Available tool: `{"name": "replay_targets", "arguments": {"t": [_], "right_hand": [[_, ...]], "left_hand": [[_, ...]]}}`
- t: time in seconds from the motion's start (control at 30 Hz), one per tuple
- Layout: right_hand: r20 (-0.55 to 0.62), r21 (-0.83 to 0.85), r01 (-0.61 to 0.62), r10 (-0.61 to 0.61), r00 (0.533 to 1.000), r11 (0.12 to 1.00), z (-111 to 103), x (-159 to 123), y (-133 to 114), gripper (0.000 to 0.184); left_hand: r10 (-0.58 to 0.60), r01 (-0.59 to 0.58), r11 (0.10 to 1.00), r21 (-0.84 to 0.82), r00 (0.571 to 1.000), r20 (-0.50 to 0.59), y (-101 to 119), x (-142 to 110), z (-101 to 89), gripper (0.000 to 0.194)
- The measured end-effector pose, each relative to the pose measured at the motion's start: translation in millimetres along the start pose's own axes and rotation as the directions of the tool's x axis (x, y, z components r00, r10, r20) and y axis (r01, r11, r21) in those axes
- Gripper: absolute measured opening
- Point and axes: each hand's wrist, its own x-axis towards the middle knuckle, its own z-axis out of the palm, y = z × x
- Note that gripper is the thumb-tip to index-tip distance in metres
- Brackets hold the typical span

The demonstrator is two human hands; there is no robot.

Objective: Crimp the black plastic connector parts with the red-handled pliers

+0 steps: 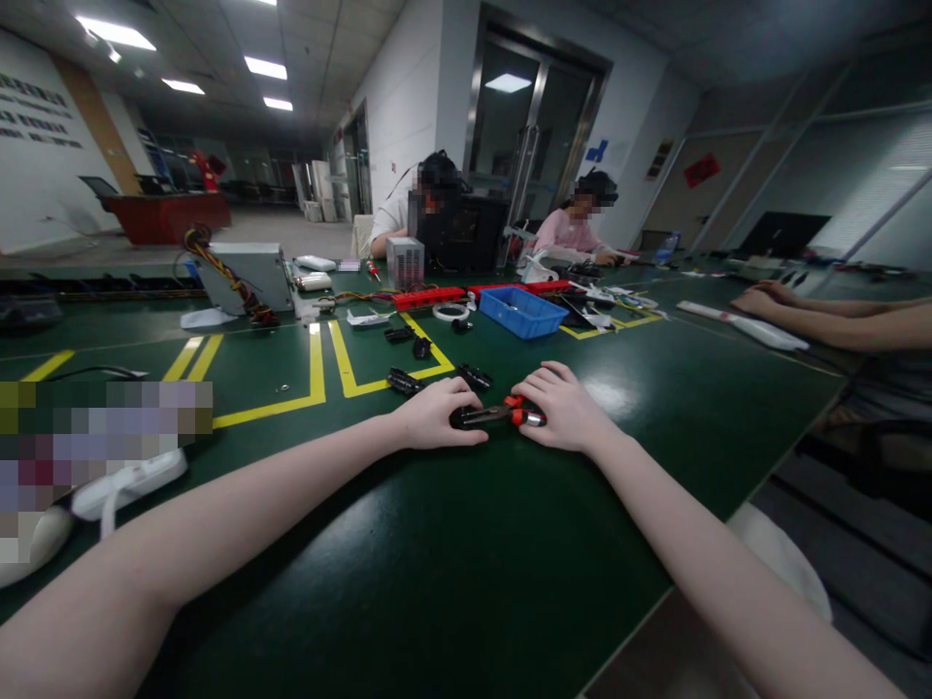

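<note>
My left hand (439, 413) is closed around a small black part (458, 417) whose exact kind I cannot make out. My right hand (564, 410) grips red-handled pliers (515, 408), their metal jaws pointing left and meeting the black part. Both hands rest low over the green table (408, 563). Just beyond my left hand lie a ribbed black piece (404, 381) and a similar black piece (475, 377). Further back are more small black pieces (420, 348) beside the yellow tape lines.
A blue bin (520, 316) stands beyond my hands, near red strips (429, 297). A metal power supply (251, 277) with bundled wires is at back left. A white power strip (135, 483) lies at left. Co-workers sit opposite; another person's hands (764, 299) rest at right.
</note>
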Motion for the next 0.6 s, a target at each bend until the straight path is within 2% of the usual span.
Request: {"name": "replay_targets", "arguments": {"t": [0.23,0.6], "right_hand": [[-0.014,0.032,-0.052,0.053,0.999,0.998,-2.0,-7.7,10.6,0.034],[0.028,0.176,-0.280,0.280,0.960,0.944,11.6,-19.1,15.0,0.031]], "left_hand": [[-0.026,0.025,0.999,0.034,0.999,0.023,-0.1,0.4,2.8,0.045],[-0.077,0.073,0.996,0.057,0.995,0.071,6.5,-0.8,2.9,0.050]]}}
